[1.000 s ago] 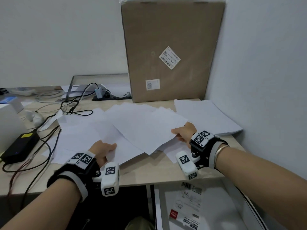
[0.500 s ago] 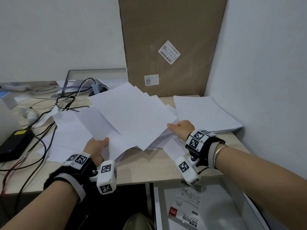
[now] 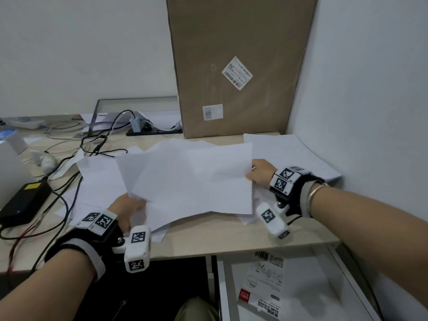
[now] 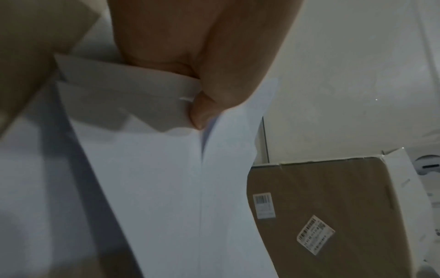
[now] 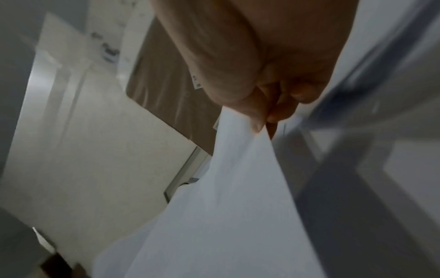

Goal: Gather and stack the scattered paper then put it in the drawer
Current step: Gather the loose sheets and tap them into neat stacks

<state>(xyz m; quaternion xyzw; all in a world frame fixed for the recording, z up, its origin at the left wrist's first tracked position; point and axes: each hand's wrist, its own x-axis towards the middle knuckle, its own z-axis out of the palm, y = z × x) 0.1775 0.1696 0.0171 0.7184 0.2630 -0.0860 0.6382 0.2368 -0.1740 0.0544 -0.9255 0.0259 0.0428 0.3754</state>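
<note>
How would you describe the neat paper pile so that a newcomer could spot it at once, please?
Start at the tall cardboard box standing at the back of the desk. Just right of its base, against the side wall, lies the neat paper pile. Unlike the fanned sheets both hands hold, its edges are squared and nobody touches it.

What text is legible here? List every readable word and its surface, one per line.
"NAME STICKER", upside down, on the white sticker pack in the open drawer.
"deli", on that pack's red logo.
Shipping labels on the cardboard box: barcodes only, print too small to read.
Marker tags on the wrist rigs: patterns, no words.
</note>
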